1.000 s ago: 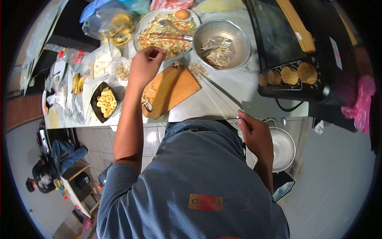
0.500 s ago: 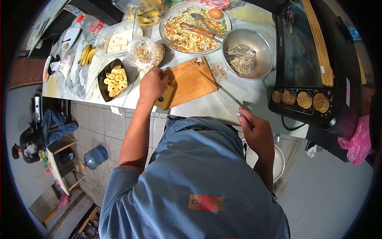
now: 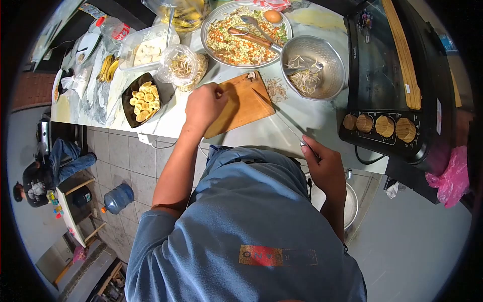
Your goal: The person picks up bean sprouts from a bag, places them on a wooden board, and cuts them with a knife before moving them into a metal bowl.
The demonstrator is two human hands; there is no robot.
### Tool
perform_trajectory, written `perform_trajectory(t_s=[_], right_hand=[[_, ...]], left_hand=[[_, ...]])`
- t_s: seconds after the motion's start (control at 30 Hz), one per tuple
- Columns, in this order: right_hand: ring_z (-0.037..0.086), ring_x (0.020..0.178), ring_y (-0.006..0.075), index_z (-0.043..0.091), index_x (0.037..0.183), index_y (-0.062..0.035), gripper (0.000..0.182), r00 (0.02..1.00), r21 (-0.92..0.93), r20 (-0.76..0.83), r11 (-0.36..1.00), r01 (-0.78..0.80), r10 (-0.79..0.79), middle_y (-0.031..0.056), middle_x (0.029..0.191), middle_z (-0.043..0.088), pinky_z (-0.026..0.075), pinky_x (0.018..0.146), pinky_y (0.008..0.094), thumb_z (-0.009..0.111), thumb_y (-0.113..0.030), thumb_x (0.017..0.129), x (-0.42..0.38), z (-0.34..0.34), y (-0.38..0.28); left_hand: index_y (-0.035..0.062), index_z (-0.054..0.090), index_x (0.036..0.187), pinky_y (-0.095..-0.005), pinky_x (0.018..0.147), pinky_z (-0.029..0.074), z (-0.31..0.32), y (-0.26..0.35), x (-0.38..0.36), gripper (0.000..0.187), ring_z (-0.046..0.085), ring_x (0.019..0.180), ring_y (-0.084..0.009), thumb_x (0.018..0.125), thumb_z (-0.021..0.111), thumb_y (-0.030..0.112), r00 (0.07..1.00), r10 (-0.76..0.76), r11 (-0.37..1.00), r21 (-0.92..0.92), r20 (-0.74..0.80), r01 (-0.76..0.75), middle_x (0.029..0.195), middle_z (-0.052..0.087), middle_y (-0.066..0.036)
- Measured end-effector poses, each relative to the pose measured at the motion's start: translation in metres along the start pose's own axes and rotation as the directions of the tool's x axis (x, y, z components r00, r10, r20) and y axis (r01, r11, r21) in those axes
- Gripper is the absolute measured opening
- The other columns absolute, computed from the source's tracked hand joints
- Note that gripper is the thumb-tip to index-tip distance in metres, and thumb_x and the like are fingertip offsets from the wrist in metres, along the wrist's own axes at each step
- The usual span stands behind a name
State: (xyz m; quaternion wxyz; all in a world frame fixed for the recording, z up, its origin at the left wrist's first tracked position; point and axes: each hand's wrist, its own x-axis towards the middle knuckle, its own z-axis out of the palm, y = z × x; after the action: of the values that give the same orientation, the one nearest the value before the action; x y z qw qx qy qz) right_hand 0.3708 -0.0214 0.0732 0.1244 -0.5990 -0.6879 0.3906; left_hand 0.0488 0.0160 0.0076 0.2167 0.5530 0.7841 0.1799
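Observation:
My left hand [image 3: 205, 106] is over the left end of a wooden cutting board [image 3: 241, 108], its fingers curled together. Whatever is between those fingers is hidden. In my right hand [image 3: 326, 165], near the counter's front edge, is the handle of a knife [image 3: 289, 126]. Its thin blade points up and left, with the tip over the board's right part. A small pale scrap [image 3: 251, 76] lies at the board's far edge. Beside the board are thin bean sprout trimmings [image 3: 275, 89]. A metal pot [image 3: 329, 55] behind them holds bean sprouts [image 3: 304, 78].
A large tray [image 3: 205, 43] of chopped vegetables bears a spoon and an egg [image 3: 272, 17]. Left of the board stand a plastic bag of sprouts [image 3: 183, 68], a dark bowl [image 3: 132, 113] of sliced pieces and a plastic tub [image 3: 132, 50]. A black oven [image 3: 377, 100] stands right. One person [image 3: 40, 176] sits far left.
My left hand has shifted a little to the right, farther over the cutting board. My right hand and the knife have stayed nearly still.

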Motion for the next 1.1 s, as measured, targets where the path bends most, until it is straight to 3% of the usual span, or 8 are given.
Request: perform_trajectory(t_s=[0.13,0.27,0.37,0.53,1.1], right_hand=[[0.064,0.061,0.0299,0.07,0.123,-0.0077,0.031,0.998,0.025,0.038,0.998,-0.053,0.052,0.0215,0.075,0.067,0.049,0.064,0.0374,0.064,-0.024,0.097,0.002,0.0,-0.006],[0.064,0.059,0.027,0.07,0.123,-0.0074,0.031,0.999,0.079,0.01,0.996,-0.037,0.036,0.0228,0.076,0.067,0.049,0.063,0.0354,0.064,-0.022,0.097,0.003,0.009,-0.006],[0.069,0.066,0.0304,0.07,0.122,-0.0067,0.03,0.995,0.062,0.058,0.994,-0.089,0.085,0.0243,0.081,0.069,0.051,0.066,0.0365,0.065,-0.021,0.096,0.005,0.012,-0.011],[0.072,0.082,0.038,0.071,0.12,-0.0042,0.03,0.998,0.067,0.066,0.998,-0.001,-0.003,0.0256,0.089,0.07,0.054,0.074,0.0396,0.065,-0.02,0.096,0.008,0.015,-0.017],[0.07,0.077,0.0395,0.071,0.118,-0.004,0.028,0.995,0.022,0.092,0.999,0.026,-0.028,0.026,0.087,0.069,0.053,0.072,0.0419,0.065,-0.02,0.095,0.012,0.016,-0.021]], left_hand=[[-0.0012,0.073,0.093,-0.0398,0.074,0.056,0.024,0.008,0.003,0.026,0.072,0.078,-0.0329,0.083,0.074,0.022,0.994,0.059,0.997,0.041,0.087,-0.063,0.084,0.074,-0.017],[-0.0023,0.072,0.095,-0.0401,0.075,0.056,0.027,0.007,-0.004,0.027,0.073,0.079,-0.0328,0.084,0.073,0.023,0.995,0.089,0.994,-0.061,0.04,-0.087,0.084,0.074,-0.018],[-0.0023,0.072,0.096,-0.0405,0.076,0.056,0.026,0.0,-0.007,0.028,0.073,0.08,-0.0328,0.086,0.073,0.023,0.999,0.038,0.995,-0.093,0.029,-0.035,0.085,0.074,-0.019],[-0.0023,0.073,0.097,-0.0403,0.077,0.057,0.025,0.003,-0.01,0.029,0.073,0.081,-0.0331,0.089,0.07,0.025,0.997,-0.032,0.991,-0.128,0.075,0.041,0.088,0.074,-0.02],[0.0004,0.075,0.093,-0.0431,0.077,0.057,0.031,0.0,-0.008,0.028,0.073,0.081,-0.0359,0.087,0.07,0.027,0.995,-0.059,0.987,-0.142,0.079,0.07,0.087,0.074,-0.02]])
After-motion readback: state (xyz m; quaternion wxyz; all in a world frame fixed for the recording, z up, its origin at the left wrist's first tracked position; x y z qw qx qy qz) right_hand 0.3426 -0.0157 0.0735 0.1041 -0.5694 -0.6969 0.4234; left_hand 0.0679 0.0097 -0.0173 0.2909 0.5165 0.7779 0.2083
